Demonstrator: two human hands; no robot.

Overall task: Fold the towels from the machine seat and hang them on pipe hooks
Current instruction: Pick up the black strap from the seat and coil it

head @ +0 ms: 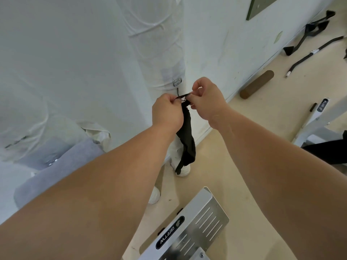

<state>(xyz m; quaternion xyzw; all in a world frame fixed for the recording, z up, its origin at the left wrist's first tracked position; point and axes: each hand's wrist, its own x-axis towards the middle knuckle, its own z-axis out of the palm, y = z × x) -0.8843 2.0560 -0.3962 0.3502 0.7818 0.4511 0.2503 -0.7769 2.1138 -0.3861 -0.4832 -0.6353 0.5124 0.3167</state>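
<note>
**Both hands pinch a black towel's loop at the pipe**

Head view: the left hand (167,111) and the right hand (206,98) meet in front of a tall white wrapped pipe (159,53) that runs down a white wall (56,53). The fingers of both hands are curled. The left hand pinches the left end of a thin black loop (183,95) and the right hand pinches its right end, so the loop is stretched between them.

From the loop a limp black cloth towel (186,141) hangs down between the two forearms. It hangs in front of the pipe's lower part, and its bottom end is near the pipe's foot. A small silver metal buckle (177,82) sits on the pipe just above the hands. Something metal glints under the loop, but I cannot tell whether the loop is caught on it.

A grey padded cushion (56,166) lies at lower left. A silver slotted metal plate (202,218) with a black oval label reading "BRTW" fills the bottom edge. On the beige floor (244,147) to the right, a brown cylindrical roller (257,84) lies against the wall's base. Black straps (315,50) lie farther off.
</note>
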